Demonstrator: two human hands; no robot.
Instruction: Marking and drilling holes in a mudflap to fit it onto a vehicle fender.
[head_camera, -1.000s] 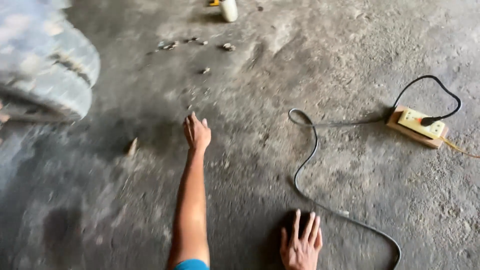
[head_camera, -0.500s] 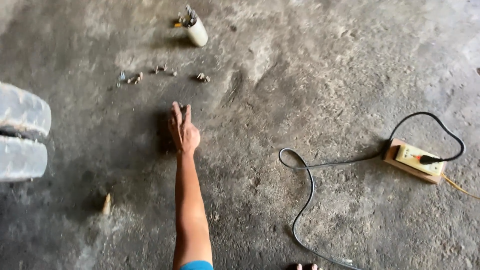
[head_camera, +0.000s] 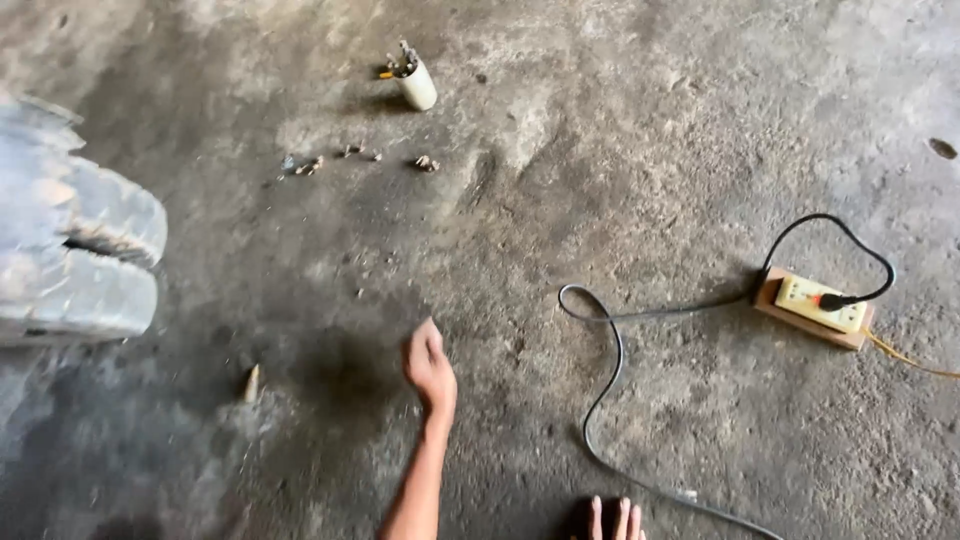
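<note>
Pulled back since a moment ago, the left hand (head_camera: 430, 368) now hangs edge-on over the dark stain, fingers together, holding nothing. Small bolts (head_camera: 345, 157) lie well off at 11 o'clock, the white cylinder (head_camera: 417, 83) beyond at 12. Right hand (head_camera: 613, 520) presses flat at 5 o'clock, fingers slightly apart, just beside the black cable (head_camera: 610, 385).

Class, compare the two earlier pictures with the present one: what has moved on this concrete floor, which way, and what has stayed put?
The left hand has drawn back from its outstretched reach, empty throughout. Only the fingertips of the right hand show at the bottom edge, flat on the floor. Nothing was picked up or let go. The white cylinder, small scattered parts, tyre, cable and socket block lie as before.
</note>
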